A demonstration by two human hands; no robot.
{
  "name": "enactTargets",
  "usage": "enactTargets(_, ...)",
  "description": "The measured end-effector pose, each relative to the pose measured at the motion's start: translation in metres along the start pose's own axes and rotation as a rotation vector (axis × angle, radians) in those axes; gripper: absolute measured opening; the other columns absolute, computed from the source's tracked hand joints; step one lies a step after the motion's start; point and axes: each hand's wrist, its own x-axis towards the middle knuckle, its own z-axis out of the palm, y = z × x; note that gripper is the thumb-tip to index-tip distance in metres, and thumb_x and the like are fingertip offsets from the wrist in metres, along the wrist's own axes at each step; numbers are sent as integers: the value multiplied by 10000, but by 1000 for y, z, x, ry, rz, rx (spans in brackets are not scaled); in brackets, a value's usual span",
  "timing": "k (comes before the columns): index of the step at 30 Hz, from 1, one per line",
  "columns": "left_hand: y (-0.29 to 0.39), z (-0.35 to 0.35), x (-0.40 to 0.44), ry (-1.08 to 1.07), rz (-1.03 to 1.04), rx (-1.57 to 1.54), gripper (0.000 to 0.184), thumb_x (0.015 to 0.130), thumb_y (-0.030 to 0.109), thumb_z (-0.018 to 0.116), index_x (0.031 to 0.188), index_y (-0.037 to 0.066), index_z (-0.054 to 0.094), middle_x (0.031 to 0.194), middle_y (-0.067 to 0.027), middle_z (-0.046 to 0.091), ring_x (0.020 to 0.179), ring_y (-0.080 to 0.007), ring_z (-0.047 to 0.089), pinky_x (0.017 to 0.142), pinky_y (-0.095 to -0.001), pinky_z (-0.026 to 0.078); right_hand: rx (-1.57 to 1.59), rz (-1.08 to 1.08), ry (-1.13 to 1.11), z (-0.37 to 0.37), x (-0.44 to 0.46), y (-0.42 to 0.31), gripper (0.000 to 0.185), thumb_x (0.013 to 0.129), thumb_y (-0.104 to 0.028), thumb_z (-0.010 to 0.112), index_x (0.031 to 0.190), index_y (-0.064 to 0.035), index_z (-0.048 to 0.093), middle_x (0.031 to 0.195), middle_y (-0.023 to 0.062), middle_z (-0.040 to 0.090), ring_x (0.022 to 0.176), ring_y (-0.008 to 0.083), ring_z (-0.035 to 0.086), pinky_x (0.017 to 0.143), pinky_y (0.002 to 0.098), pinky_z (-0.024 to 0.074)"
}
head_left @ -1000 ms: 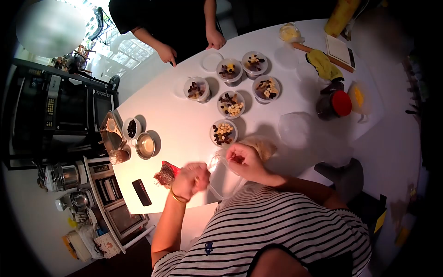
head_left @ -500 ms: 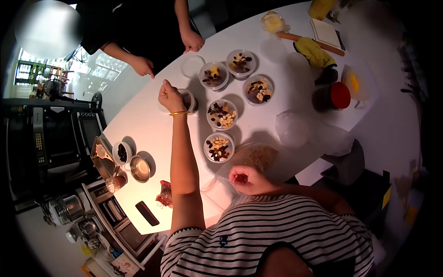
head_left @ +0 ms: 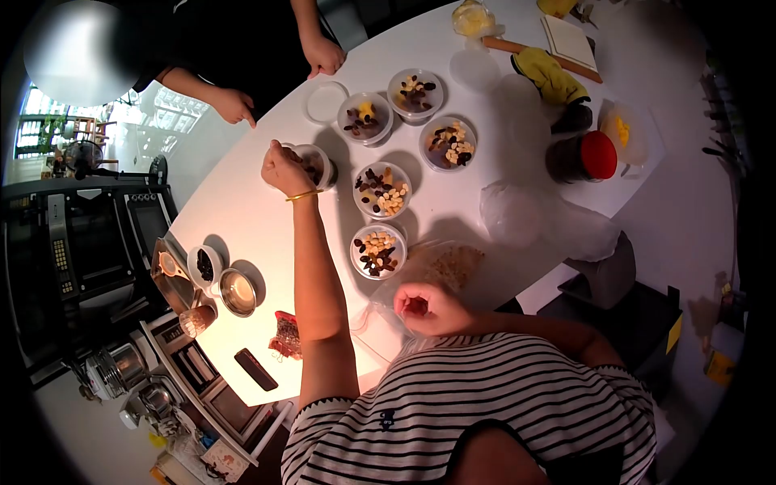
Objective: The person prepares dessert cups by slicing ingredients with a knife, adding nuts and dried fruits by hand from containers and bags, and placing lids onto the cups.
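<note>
My left hand (head_left: 284, 168), a bracelet on its wrist, hangs over the edge of a clear plastic cup (head_left: 314, 165) with dark pieces in it. Its fingers are pinched together; anything between them is hidden. My right hand (head_left: 430, 309) is curled in front of my chest around small reddish-brown pieces, too unclear to name. A clear bag (head_left: 454, 265) of light brown bits lies just beyond it. Several more cups stand between my hands and farther back, among them a cup of peanuts and raisins (head_left: 378, 250) and another such cup (head_left: 382, 191).
Across the table are a co-worker's hands (head_left: 323, 56). At left stand a white bowl (head_left: 204, 265), a metal bowl (head_left: 238, 292) and a phone (head_left: 255, 369). At right are a red-lidded jar (head_left: 596, 155), yellow gloves (head_left: 550, 77), a rolling pin (head_left: 501, 44) and plastic bags (head_left: 513, 212).
My left hand has shifted slightly left, uncovering more of the cup beside it. My right hand stays curled near my chest. The whole view has shifted a little.
</note>
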Motion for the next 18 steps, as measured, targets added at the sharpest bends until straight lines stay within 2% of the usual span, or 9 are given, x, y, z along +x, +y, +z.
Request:
enactTargets(7, 6, -4, 6, 27, 10, -59, 411, 890, 157, 480, 506, 85, 355, 462, 4, 355, 404, -84, 287, 395, -245, 209, -16, 2, -6, -2, -1, 2, 119, 754, 4, 603, 842, -37, 534, 670, -24, 491, 612, 36, 455, 539, 186, 384)
enactTargets(9, 6, -7, 10, 2, -122, -111, 405, 888, 159, 473, 509, 96, 345, 451, 8, 322, 396, -98, 263, 395, -256, 208, 40, 1, -12, -3, -1, 2, 116, 757, 7, 595, 846, -34, 533, 676, -25, 488, 612, 34, 447, 540, 183, 379)
enactTargets(10, 9, -11, 14, -42, -254, -239, 371, 894, 170, 461, 546, 116, 342, 463, 8, 305, 400, -111, 244, 393, -261, 210, 38, 1, -15, -4, -2, 4, 116, 757, 7, 595, 846, -34, 533, 676, -25, 488, 612, 34, 447, 540, 183, 379)
enactTargets(11, 9, -11, 16, -29, -243, -238, 371, 894, 170, 461, 546, 116, 342, 463, 8, 305, 400, -111, 244, 393, -261, 210, 52, 7, -14, -4, -1, 7, 114, 760, 11, 590, 846, -32, 530, 678, -28, 481, 613, 32, 438, 540, 182, 374)
enactTargets(13, 10, -16, 20, 44, -344, -436, 340, 912, 184, 447, 595, 118, 342, 500, 11, 295, 421, -101, 250, 386, -248, 205, 75, 20, -47, 1, 1, 9, 112, 762, 15, 585, 847, -31, 527, 680, -30, 473, 613, 30, 430, 540, 180, 369)
enactTargets(15, 15, -24, 26, -69, -405, -536, 346, 907, 225, 462, 604, 131, 323, 499, 4, 297, 427, -109, 246, 390, -251, 210, 77, 47, -24, -1, -1, 5, 112, 767, 19, 581, 847, -32, 521, 682, -37, 457, 614, 27, 413, 537, 179, 360)
enactTargets(18, 24, -22, 26, -102, -422, -570, 349, 905, 231, 458, 600, 138, 315, 493, 12, 279, 422, -112, 215, 387, -254, 192, 83, 40, -33, -3, -1, 7, 109, 775, 16, 585, 844, -37, 519, 677, -38, 450, 616, 26, 411, 534, 180, 356)
